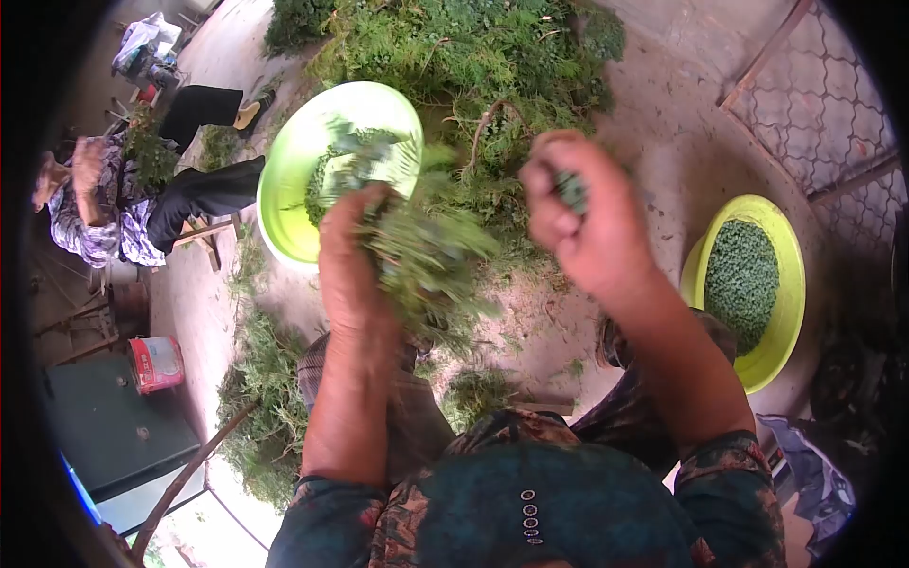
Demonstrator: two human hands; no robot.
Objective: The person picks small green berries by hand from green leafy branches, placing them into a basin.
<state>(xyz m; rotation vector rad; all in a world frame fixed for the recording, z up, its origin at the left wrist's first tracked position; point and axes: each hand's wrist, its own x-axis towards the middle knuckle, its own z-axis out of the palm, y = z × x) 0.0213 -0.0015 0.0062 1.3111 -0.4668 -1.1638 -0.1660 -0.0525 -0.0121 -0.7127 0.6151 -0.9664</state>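
My left hand (350,248) is closed round a leafy green sprig (431,256), smeared by motion, that fans out to the right of my wrist. Just beyond that hand stands a light green basin (275,204) with small green berries in it. My right hand (592,213) is curled with several green berries (571,192) showing between thumb and fingers. It is raised to the right of the sprig, apart from it.
A large heap of cut green branches (454,47) lies ahead. To the right, a yellow-green basin (793,312) holds many green berries (743,284). More branches (275,379) lie at left, near a red-and-white bucket (157,364). Another person (114,204) sits at far left.
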